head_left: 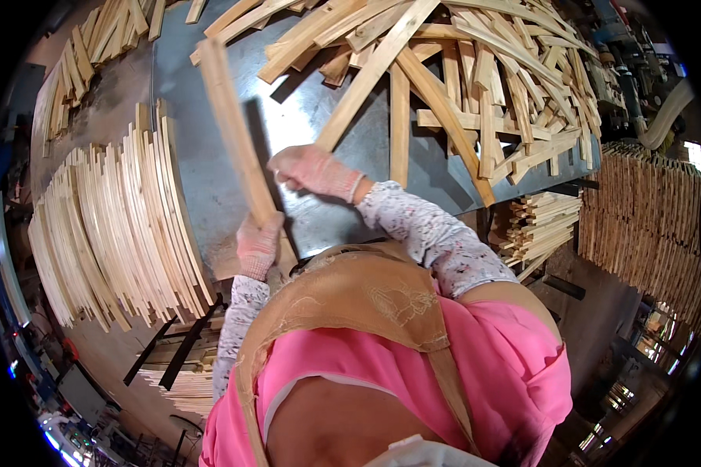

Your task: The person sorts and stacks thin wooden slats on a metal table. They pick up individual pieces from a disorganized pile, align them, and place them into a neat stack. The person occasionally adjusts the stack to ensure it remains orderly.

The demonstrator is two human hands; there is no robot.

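A long pale wooden slat [237,128] rises from my left hand [258,245], which is closed round its near end. It tilts slightly left over the grey metal tabletop [214,187], its far end blurred. My right hand [317,170] is to the right of this slat, with fingers curled. Another slat [382,66] slants down from the heap and its near end meets the back of that hand. Whether the curled fingers hold anything is hidden. Both hands wear pinkish knit gloves and patterned sleeves.
A loose heap of slats [514,78] covers the far right of the tabletop. Upright rows of slats [117,226] stand on the left. More slats [541,226] lie stacked below the right edge, beside a tall wood stack [646,210]. Dark metal bars [191,342] stick out at lower left.
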